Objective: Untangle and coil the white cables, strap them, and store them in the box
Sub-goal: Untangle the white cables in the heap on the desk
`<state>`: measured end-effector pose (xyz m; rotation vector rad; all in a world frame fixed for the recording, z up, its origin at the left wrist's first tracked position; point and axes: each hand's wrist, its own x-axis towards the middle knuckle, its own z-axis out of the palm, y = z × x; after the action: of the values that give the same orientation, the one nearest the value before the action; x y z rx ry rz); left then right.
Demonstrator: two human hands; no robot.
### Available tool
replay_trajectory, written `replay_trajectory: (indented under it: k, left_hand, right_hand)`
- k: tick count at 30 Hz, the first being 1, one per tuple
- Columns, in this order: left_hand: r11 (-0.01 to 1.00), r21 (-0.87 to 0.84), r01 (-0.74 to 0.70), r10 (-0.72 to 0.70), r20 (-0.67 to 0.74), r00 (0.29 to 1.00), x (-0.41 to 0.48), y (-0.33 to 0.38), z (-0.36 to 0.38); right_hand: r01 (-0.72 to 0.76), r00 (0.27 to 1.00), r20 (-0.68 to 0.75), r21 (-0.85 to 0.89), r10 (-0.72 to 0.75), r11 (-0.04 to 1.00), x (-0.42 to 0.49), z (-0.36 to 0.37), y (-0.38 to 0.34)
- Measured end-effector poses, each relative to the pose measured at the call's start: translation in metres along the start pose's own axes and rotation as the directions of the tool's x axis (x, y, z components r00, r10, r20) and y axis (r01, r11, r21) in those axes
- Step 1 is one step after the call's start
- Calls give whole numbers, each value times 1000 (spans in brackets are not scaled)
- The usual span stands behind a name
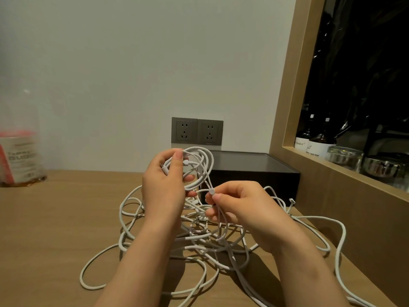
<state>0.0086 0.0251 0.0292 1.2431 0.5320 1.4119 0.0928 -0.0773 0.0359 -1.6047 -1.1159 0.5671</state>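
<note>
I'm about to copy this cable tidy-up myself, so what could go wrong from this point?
1. The left hand holds a small coil that still runs into the tangle on the table; pulling may tighten knots.
2. The right hand pinches several strands together, so separate cables could get wound into one coil.

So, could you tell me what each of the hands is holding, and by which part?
The left hand grips a small coil of white cable by its side. The right hand pinches a cable strand just below a small white bead.

Hotel-like room: soap bottles (318, 140), wall sockets (197, 131), wooden counter (55, 218).
</note>
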Motion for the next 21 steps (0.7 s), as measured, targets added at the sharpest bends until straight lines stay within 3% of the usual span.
replay_trajectory:
  k: [2, 5, 10, 17, 21]
  left_hand:
    - [1000, -2, 1, -1, 1, 1000, -1, 0, 1]
    - [1000, -17, 18, -19, -8, 1000, 0, 2, 1]
    - [994, -77, 76, -76, 12, 997, -2, 4, 4]
    - [993, -97, 69, -64, 52, 997, -5, 5, 6]
    - [999, -40, 24, -21, 76, 997, -4, 3, 5]
  right_hand:
    - [-54, 998, 30, 160, 50, 986, 0, 1, -2]
    - [-92, 995, -19, 259, 100, 962, 2, -2, 0]
    - [24, 992, -122, 128, -8, 992, 0, -4, 0]
    - [105, 988, -109, -31, -108, 994, 3, 7, 3]
    - [42, 997, -66, 123, -34, 992, 2, 3, 2]
